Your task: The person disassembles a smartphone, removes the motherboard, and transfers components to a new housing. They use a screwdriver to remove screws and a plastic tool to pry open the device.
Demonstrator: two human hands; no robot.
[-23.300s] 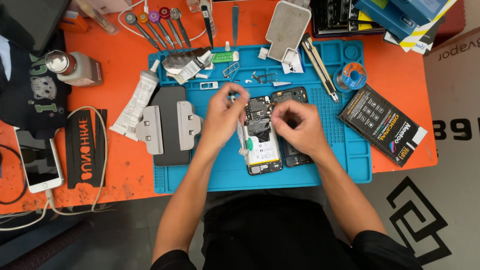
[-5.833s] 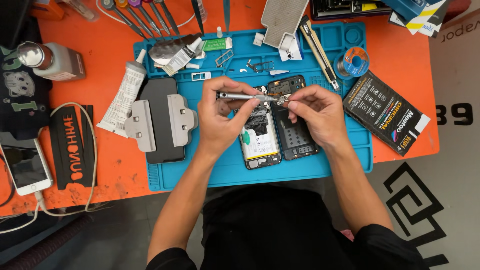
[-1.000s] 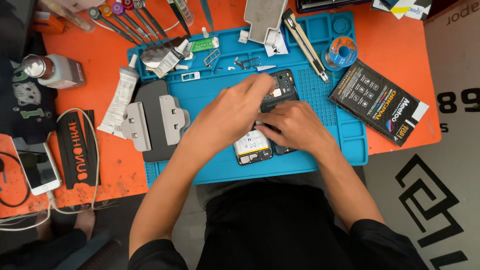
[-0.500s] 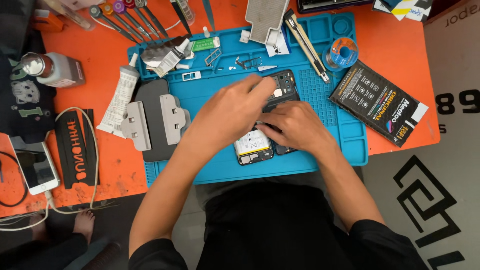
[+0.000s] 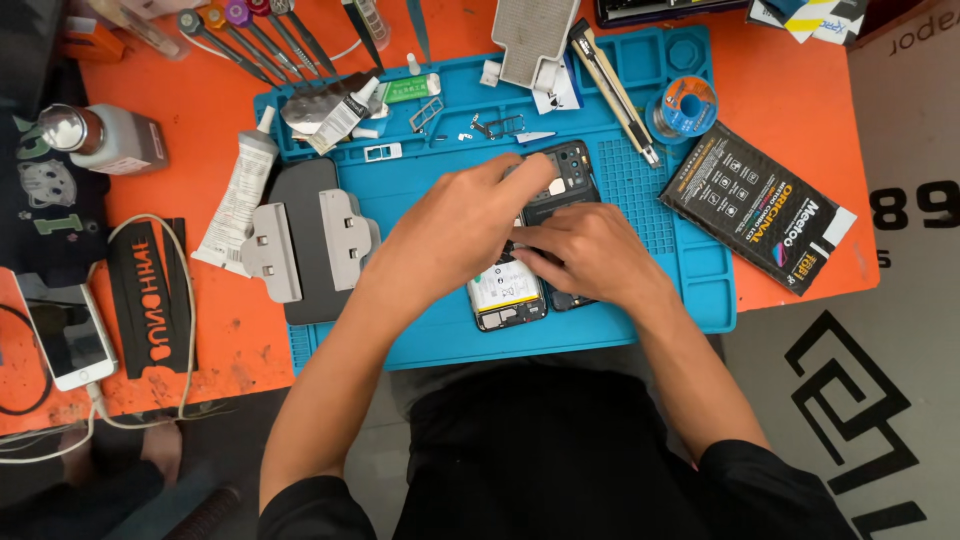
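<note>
- Hands both working over the opened phone (image 5: pixel 508 300) lying on the blue mat (image 5: pixel 430 330).
- Left hand (image 5: pixel 455 225) is reaching across, fingers curled; grip unclear.
- Right hand (image 5: pixel 590 250) is pressing down, fingertips bunched; can't tell what they're pinching.

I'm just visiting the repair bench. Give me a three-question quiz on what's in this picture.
1. True or false: both hands rest on the opened phone.
2. Which lies left of the blue mat? A) white tube B) solder spool C) black packet
3. Fill in: the table top is ____.

Key:
1. True: the left hand and right hand cover it.
2. A, the white tube.
3. Orange.
</note>
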